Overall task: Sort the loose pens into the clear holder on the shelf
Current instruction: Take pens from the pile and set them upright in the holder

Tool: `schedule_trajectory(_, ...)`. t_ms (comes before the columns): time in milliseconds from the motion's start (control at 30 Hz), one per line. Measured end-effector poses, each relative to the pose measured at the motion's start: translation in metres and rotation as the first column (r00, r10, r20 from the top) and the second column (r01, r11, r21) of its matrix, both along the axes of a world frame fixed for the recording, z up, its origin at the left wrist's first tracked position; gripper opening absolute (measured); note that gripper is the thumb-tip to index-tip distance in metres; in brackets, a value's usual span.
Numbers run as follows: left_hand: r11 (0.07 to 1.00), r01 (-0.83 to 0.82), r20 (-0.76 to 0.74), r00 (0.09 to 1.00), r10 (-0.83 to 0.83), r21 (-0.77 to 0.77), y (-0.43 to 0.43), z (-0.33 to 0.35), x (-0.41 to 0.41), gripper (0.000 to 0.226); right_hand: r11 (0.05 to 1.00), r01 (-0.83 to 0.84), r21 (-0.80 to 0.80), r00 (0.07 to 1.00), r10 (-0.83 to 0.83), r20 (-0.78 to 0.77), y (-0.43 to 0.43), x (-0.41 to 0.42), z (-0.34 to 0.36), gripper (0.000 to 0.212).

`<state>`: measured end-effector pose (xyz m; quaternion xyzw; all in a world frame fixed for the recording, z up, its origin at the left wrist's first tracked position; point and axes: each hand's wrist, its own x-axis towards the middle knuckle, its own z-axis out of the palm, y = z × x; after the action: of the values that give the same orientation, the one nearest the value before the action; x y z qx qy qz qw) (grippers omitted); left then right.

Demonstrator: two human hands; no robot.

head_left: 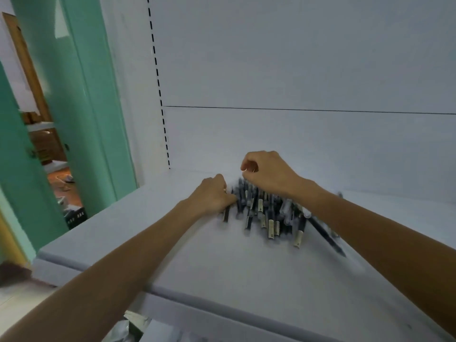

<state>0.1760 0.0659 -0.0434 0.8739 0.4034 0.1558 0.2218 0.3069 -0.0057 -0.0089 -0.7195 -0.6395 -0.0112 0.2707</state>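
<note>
Clerk: Pens (266,213), head view, one lot: a loose heap of dark barrels with pale label ends. It lies on the white shelf (172,255), near the back panel. One black pen (328,239) lies skew at the heap's right edge.

Checker: Holder?

Clerk: Clear holder: not made out in this view, so no location entered.

Checker: Hands.

Clerk: Left hand (214,196): at the heap's left edge, fingers curled round a few pens, one label end showing below the palm. Right hand (267,175): over the heap's far end, fingers curled in, thumb near forefinger. Whether it pinches a pen, cannot tell.

Checker: Handling notes?

Clerk: Judged light, stiff and smooth-barrelled; likely to roll and slide over one another; not fragile. Best taken mid-barrel, several at once, with the ends squared against the shelf before they go upright. The skew one is better picked singly.

Checker: Other items?

Clerk: Slotted upright strip (160,99) at the shelf's left. Green door frame (81,95) beyond.
</note>
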Motion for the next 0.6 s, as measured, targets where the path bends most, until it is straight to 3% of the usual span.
schedule_trajectory(200,0.995,0.098,-0.093,0.991,-0.100,-0.033,0.029,0.004,-0.015,0.023,0.992,0.086,-0.094,0.996,-0.084,0.020,0.022,-0.018,-0.011,0.021)
schedule_trajectory(400,0.991,0.136,-0.097,0.986,-0.135,0.003,0.049,0.006,-0.048,0.029,0.959,0.166,-0.229,0.946,-0.090,0.312,0.037,-0.046,-0.017,0.023)
schedule_trajectory(600,0.989,0.146,-0.033,0.989,-0.145,0.012,0.055,0.000,-0.070,0.020,0.909,0.353,-0.222,0.874,-0.236,0.424,0.043,-0.065,-0.021,0.035)
